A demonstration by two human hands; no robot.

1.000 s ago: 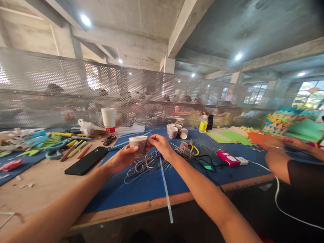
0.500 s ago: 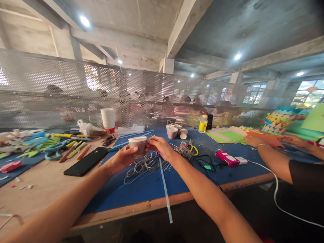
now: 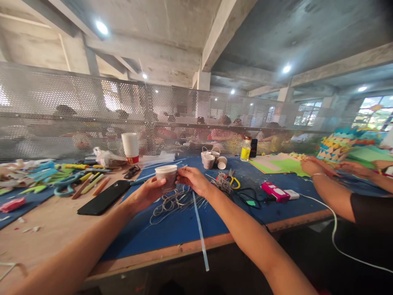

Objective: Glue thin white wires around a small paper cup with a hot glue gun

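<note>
At bottom centre, a pale strip (image 3: 200, 231) juts over the front edge of the desk (image 3: 166, 259), with open blue mat (image 3: 144, 237) to its left. Mid-frame, past loose cord (image 3: 166, 207), the left hand (image 3: 149, 193) grips a paper cup (image 3: 166, 175) around its left side; the right hand (image 3: 194, 180) has its fingertips at the right side, pinching what I cannot tell. The cup's mouth faces up, long axis near upright. Small cups (image 3: 209, 161) sit farther back, before a perforated screen (image 3: 172, 100).
</note>
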